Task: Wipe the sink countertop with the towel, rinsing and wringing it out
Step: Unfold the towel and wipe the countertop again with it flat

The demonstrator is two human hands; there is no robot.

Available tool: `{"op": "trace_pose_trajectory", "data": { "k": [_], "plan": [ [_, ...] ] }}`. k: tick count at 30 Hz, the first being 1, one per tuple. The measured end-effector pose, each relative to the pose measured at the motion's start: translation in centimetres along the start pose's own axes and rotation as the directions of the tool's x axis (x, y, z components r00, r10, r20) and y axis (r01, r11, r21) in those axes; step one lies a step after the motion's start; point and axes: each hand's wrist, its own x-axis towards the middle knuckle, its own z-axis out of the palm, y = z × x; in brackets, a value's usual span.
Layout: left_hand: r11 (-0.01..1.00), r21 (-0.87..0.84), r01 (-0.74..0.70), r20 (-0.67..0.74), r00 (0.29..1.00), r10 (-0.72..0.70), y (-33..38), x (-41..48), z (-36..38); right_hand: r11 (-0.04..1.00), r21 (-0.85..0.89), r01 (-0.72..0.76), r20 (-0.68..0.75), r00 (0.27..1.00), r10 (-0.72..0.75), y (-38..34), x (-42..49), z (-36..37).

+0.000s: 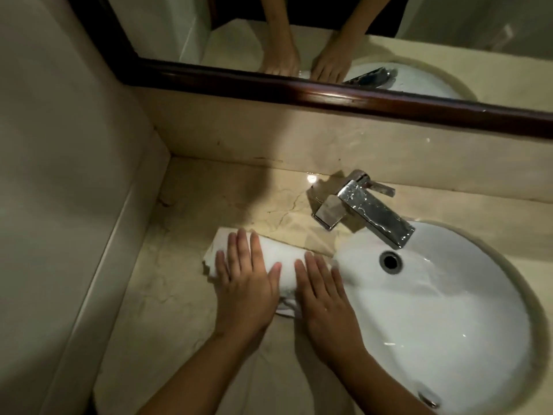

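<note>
Towel point(278, 259) on countertop point(167, 310), largely hidden beneath flat, straight-fingered left hand point(244, 283) and right hand point(323, 298)

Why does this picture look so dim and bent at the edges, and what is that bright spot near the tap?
Head view: the wide-angle lens bows the mirror frame and stretches the sink; light is dim, with a dark soft shadow on the countertop behind the towel; the bright spot is glare left of the faucet; both hands look slightly soft.
</note>
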Motion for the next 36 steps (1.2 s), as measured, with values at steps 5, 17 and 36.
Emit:
{"op": "trace_pose_trajectory", "data": {
  "k": [5, 17, 36],
  "plan": [
    [0.999, -0.045, 0.002, -0.028, 1.0, -0.004, 2.6, 6.5, -0.3, 0.995, -0.006, -0.102, 0.013, 0.995, 0.102, 2.6, 5.3, -1.1],
    [0.989, -0.012, 0.149, -0.131, 0.98, -0.149, -5.2, 5.0, -1.2, 0.999, 0.007, -0.035, 0.007, 0.999, 0.035, -5.0, 9.2, -0.5],
    [0.986, 0.019, -0.164, -0.143, 0.976, 0.165, -2.1, 14.6, 0.5, 0.94, -0.037, -0.34, 0.305, 0.892, 0.335, -1.5, 21.9, -2.9]
  ]
}}
